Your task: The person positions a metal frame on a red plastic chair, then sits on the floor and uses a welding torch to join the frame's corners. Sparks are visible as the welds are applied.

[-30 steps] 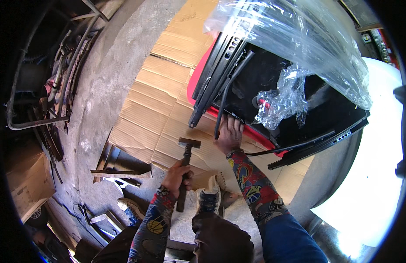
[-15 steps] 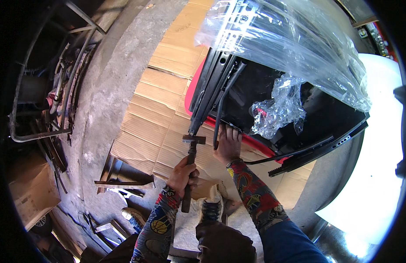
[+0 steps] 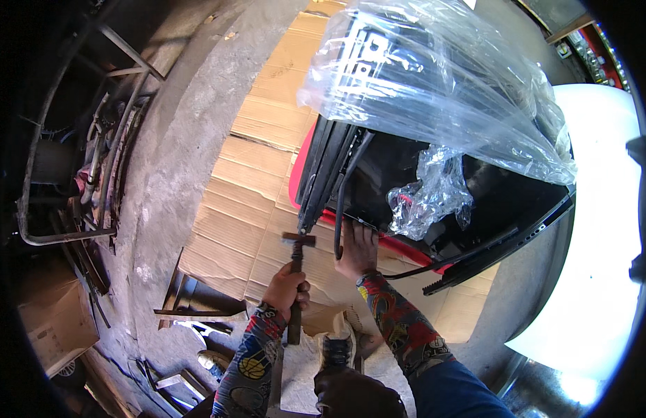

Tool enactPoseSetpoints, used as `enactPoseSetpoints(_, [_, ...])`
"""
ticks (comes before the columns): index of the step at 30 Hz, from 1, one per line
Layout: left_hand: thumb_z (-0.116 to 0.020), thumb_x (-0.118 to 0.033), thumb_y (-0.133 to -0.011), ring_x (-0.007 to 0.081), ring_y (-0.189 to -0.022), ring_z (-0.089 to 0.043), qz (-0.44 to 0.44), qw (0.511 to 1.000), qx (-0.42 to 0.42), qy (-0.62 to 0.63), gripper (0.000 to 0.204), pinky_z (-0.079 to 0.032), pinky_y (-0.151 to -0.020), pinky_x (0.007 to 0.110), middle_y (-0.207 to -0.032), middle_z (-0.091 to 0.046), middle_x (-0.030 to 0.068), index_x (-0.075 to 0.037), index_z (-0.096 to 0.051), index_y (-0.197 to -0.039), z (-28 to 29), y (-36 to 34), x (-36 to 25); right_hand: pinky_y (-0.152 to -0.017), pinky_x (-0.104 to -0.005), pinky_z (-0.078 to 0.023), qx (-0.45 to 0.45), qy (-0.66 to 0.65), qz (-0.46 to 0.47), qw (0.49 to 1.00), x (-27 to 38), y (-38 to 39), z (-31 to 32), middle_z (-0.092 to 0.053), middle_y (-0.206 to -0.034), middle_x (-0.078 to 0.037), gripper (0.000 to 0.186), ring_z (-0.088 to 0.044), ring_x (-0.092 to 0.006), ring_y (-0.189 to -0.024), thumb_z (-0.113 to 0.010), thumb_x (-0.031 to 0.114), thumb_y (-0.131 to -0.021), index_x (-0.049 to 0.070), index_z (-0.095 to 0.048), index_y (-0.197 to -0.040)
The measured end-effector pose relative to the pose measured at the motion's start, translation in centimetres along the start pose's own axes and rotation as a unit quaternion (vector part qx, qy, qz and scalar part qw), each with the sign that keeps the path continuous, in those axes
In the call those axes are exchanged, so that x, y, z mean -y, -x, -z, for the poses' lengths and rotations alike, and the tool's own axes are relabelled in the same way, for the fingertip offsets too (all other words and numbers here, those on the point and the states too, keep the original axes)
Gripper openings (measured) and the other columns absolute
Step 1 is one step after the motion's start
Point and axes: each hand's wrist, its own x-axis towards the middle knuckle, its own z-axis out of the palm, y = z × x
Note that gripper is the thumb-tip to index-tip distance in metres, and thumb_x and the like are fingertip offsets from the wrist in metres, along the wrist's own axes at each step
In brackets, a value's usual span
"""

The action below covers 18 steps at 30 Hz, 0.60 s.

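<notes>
My left hand (image 3: 286, 289) is wrapped round the handle of a hammer (image 3: 296, 326). Its head sits against or just below the near end of a long black metal rail (image 3: 316, 177); whether they touch I cannot tell. My right hand (image 3: 358, 249) grips the near edge of a large black panel (image 3: 400, 164) with a red rim (image 3: 404, 249), fingers laid over that edge. Beside my right thumb hangs a black strip (image 3: 339, 216). Crumpled clear plastic (image 3: 434, 198) lies on the panel, and a bigger plastic sheet (image 3: 434, 90) covers its far part.
Flattened cardboard (image 3: 232, 188) lies beneath the panel on the concrete floor (image 3: 177, 139). A large white curved panel (image 3: 602, 230) stands at the right. Metal frames (image 3: 131, 52) and scrap are at the left, with a cardboard box (image 3: 55, 320) lower down. My shoe (image 3: 337, 348) is close below.
The panel and plastic sheet sit slightly lower and further left in view, as the view has shifted. The hammer head stays at the rail's near end, and both hands keep their holds.
</notes>
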Motion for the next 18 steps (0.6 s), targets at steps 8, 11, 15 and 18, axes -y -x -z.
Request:
enactPoseSetpoints(8, [-0.056,-0.013,-0.099,0.0103,-0.051,-0.044,-0.017,1.000,0.012,-0.018,0.037,-0.040,-0.047,0.031,-0.073,-0.049,-0.0006,-0.022,-0.050,-0.134,-1.1,0.3,-0.3,-0.110,-0.0593,-0.033,-0.049,-0.012,0.020,0.999,0.0,-0.2,0.2,-0.048,-0.141,-0.021,0.085,-0.044,-0.0428,-0.132,-0.074,0.030,-0.075,0.002,-0.044,-0.149])
enactPoseSetpoints(11, [-0.057,-0.014,-0.098,0.0102,-0.052,-0.044,-0.028,0.999,0.012,-0.027,0.024,-0.039,-0.047,0.032,-0.074,-0.049,-0.0007,-0.020,-0.049,-0.120,-1.8,0.7,-0.9,-0.108,-0.0603,-0.034,-0.018,-0.021,0.010,1.000,-0.1,-0.2,0.3,-0.050,-0.139,-0.021,0.083,-0.045,-0.0432,-0.130,-0.074,0.031,-0.074,0.001,-0.047,-0.147])
enactPoseSetpoints(15, [-0.056,-0.012,-0.097,0.0097,-0.051,-0.045,-0.002,1.000,-0.015,-0.007,0.031,-0.040,-0.046,0.031,-0.072,-0.048,-0.0001,-0.019,-0.051,-0.126,-2.7,0.5,-1.7,-0.108,-0.0623,-0.034,-0.044,-0.012,0.015,0.999,0.0,-0.1,0.1,-0.050,-0.137,-0.020,0.084,-0.045,-0.0434,-0.129,-0.074,0.030,-0.074,0.002,-0.047,-0.147])
enactPoseSetpoints(18, [-0.056,-0.013,-0.096,0.0096,-0.051,-0.045,-0.031,0.999,0.023,-0.022,0.021,-0.040,-0.046,0.031,-0.072,-0.048,-0.0002,-0.017,-0.051,-0.116,-2.6,0.6,-1.6,-0.108,-0.0611,-0.033,0.002,-0.020,0.005,1.000,0.1,0.0,-0.1,-0.050,-0.137,-0.020,0.086,-0.045,-0.0429,-0.128,-0.075,0.030,-0.072,0.003,-0.046,-0.148])
